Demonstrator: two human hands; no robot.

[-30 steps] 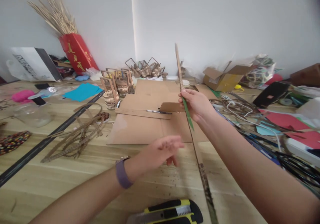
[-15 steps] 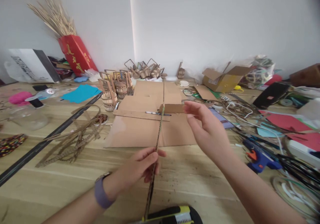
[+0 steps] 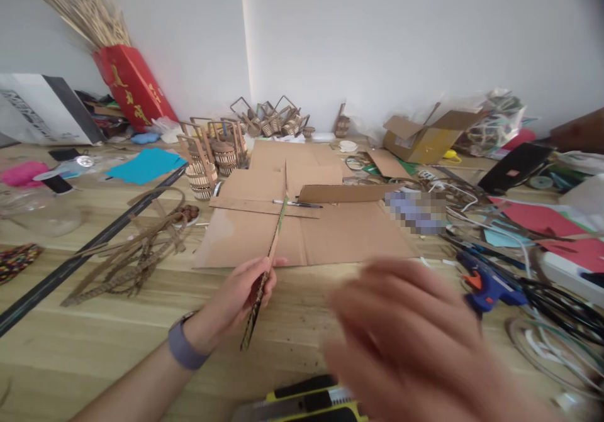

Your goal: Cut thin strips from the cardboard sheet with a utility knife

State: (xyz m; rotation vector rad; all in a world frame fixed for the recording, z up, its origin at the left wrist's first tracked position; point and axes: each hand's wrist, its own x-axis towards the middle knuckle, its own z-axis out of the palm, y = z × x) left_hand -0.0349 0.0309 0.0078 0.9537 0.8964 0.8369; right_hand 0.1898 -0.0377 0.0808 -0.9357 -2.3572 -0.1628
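Observation:
My left hand [image 3: 243,290], with a watch on its wrist, is closed on a long thin brown strip [image 3: 277,227] with greenish patches, seen nearly edge-on. The strip slants away over the cardboard, and its near end sticks out below the fingers. Close to the camera, my right hand [image 3: 406,334] is smeared by motion, so its fingers and anything in them cannot be made out. Below it on the table lies a yellow and black utility knife [image 3: 302,404], partly hidden by that hand. A pen [image 3: 302,204] rests on the flattened cardboard [image 3: 255,243].
Small woven baskets [image 3: 201,173] stand behind on the left. Brown strips [image 3: 136,265] lie in a tangle on the wooden table [image 3: 155,340]. To the right are a blue glue gun [image 3: 491,283], cables and red paper [image 3: 542,217]. An open carton [image 3: 425,139] stands near the wall.
My left hand has shifted slightly left and up with the strip, whose near end has come away from the knife. My right hand has moved down and nearer the camera.

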